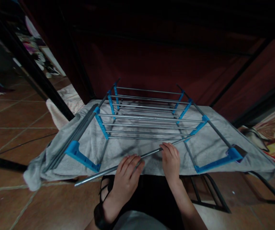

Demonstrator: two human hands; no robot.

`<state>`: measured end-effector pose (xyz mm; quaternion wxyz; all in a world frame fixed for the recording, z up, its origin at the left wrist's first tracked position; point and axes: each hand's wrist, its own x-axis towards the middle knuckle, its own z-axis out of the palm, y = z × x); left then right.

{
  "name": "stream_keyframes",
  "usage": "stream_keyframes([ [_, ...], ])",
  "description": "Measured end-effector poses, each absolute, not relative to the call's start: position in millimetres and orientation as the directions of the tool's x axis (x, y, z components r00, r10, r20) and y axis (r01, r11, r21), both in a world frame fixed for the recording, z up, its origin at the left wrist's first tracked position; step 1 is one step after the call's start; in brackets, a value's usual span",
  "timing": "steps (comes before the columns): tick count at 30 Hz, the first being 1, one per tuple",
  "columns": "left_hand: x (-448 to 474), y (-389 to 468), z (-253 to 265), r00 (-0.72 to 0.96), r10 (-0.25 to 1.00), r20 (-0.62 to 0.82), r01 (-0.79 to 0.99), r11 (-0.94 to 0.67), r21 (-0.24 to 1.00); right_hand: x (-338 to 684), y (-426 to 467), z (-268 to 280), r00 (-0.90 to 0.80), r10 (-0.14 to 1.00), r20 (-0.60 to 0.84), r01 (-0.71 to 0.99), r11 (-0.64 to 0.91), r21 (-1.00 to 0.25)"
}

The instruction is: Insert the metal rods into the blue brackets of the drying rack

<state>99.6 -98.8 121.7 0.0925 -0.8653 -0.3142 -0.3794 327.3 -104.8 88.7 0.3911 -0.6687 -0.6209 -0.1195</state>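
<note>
My left hand is closed around a loose grey metal rod, which slants from low on the left up toward the right. Further along the same rod, my right hand grips it between thumb and fingers. Just beyond both hands stands a rack of metal bars joined by blue plastic brackets. Its nearest brackets are a left one and a right one, with no crossbar between them. The far end of the rod lies close to the right middle bracket.
A grey towel-like cloth covers the surface under the rack. Several spare rods lie along its left side. A dark red panel rises behind. A black metal frame stands below right, on the tiled floor.
</note>
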Motion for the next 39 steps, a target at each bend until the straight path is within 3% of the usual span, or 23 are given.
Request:
stream_keyframes([
  [6,97.3,-108.2,118.5,0.507,0.398,0.764,0.508,-0.855,0.108,334.2,-99.5,101.2,0.231,0.746,0.624,0.884,0.108,-0.455],
  [15,98.2,-96.9,103.6,0.519,0.515,0.682,0.554,-0.81,0.191,344.1,-93.5,126.3,0.45,0.752,0.482,0.678,0.063,-0.732],
  [21,101.4,-87.3,93.5,0.495,0.606,0.622,0.607,-0.754,0.252,355.2,-95.0,154.6,0.538,0.728,0.424,0.504,0.126,-0.855],
  [28,114.2,-74.1,92.0,0.433,0.703,0.564,0.647,-0.678,0.349,342.7,-97.4,168.7,0.561,0.776,0.29,0.124,0.267,-0.956],
  [33,119.9,-65.6,82.6,0.408,0.75,0.52,0.667,-0.634,0.391,321.0,-101.9,158.9,0.48,0.866,0.14,-0.143,0.234,-0.961],
  [39,110.3,-57.1,64.0,0.46,0.757,0.463,0.712,-0.627,0.318,303.3,-99.5,145.9,0.438,0.899,-0.002,-0.346,0.166,-0.924],
])
